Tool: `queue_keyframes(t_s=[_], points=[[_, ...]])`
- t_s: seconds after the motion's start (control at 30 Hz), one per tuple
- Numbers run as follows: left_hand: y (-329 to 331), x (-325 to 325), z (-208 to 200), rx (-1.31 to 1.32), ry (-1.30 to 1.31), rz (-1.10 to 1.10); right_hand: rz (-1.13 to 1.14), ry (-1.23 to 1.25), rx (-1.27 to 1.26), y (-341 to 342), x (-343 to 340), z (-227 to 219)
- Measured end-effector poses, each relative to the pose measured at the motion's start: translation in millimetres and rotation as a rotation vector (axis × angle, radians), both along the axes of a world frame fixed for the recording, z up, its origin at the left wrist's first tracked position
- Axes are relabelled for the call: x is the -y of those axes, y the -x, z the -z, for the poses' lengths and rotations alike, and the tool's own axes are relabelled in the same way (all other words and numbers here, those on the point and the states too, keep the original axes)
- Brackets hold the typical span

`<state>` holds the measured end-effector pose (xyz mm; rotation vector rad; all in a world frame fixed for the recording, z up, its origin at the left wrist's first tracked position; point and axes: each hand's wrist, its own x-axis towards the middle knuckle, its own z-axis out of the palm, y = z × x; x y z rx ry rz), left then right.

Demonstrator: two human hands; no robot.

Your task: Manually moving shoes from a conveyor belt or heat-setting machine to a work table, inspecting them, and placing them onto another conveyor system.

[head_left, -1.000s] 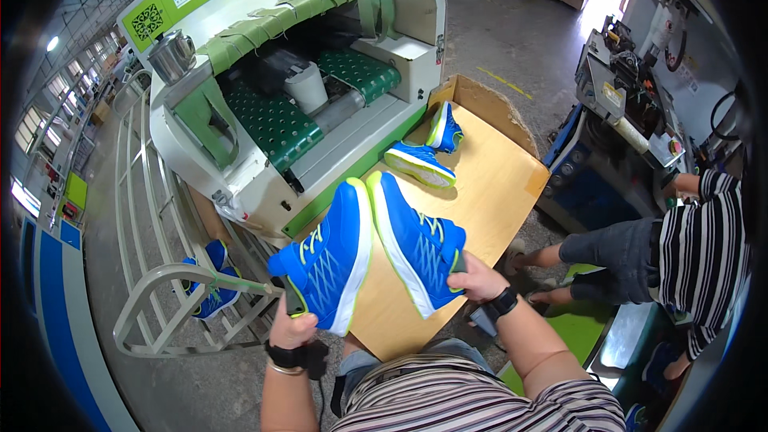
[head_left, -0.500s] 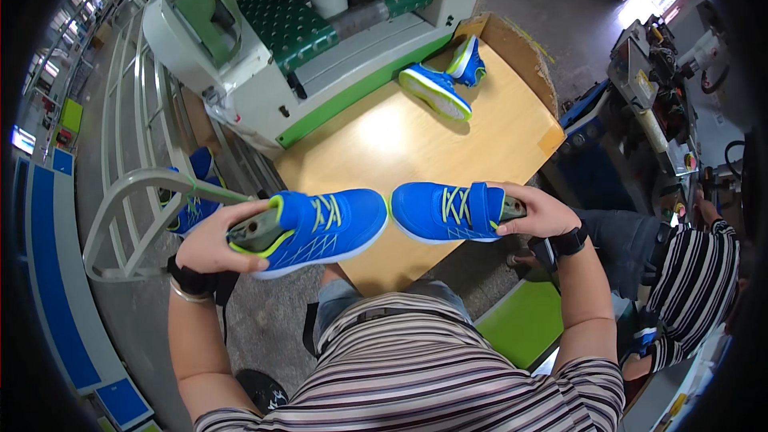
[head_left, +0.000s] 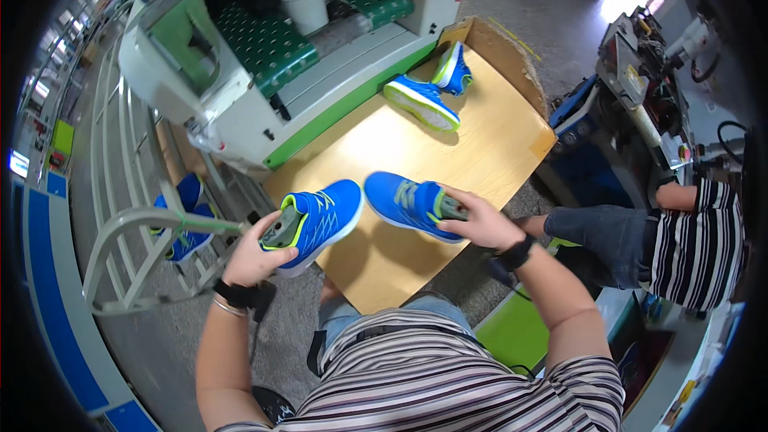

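Observation:
My left hand (head_left: 258,253) is closed round the heel of a blue sneaker (head_left: 330,218) with lime laces and a white sole. A grey-green shoe last (head_left: 282,228) fills that shoe's opening. My right hand (head_left: 485,222) grips the heel end of a second blue sneaker (head_left: 394,197), thumb and fingers on either side of the last (head_left: 454,208) inside it. Both shoes are held above the near part of a wooden tabletop (head_left: 320,166), toes close together and tilted away from me. Farther back on the table lie two more blue sneakers, one sole-side toward me (head_left: 424,104), the other on its side (head_left: 454,70).
Behind the table stands a machine with a green dotted conveyor belt (head_left: 276,56) and a white cup (head_left: 306,10). A cardboard edge (head_left: 512,56) borders the table. At left, a metal rack (head_left: 120,228) holds blue shoes (head_left: 188,228). A co-worker (head_left: 692,240) is at the right.
Both shoes have turned so their toes point more away from me, and the right shoe has shifted left. The left hand has come slightly right. The co-worker at right has changed posture.

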<state>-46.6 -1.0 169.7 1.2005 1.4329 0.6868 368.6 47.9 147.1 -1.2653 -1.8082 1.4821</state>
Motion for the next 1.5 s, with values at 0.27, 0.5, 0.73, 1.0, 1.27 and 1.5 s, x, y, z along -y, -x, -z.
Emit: queue_keyframes(t_s=[0.27,0.5,0.73,1.0,1.27,1.5], points=[[-116.9,4.9,163.5,-0.243,-0.3,-0.45,0.253,-0.31,0.132,153.5,-10.9,140.3],[-102.7,22.7,166.2,-0.155,-0.233,-0.348,0.488,-0.767,0.561,25.8,-174.2,93.2],[-91.4,44.4,147.8,-0.497,-0.455,-0.216,0.294,-0.379,0.798,2.9,-179.9,122.0],[-90.4,31.5,130.0,-0.512,-0.652,0.006,0.325,-0.676,0.769,-107.9,-79.8,141.0],[-175.0,-62.8,110.3,-0.34,-0.507,-0.182,0.664,0.263,-0.279,-11.7,8.2,124.6],[-199.6,-62.6,138.5,-0.46,-0.499,-0.205,0.855,-0.108,-0.071,37.0,-1.9,140.1]])
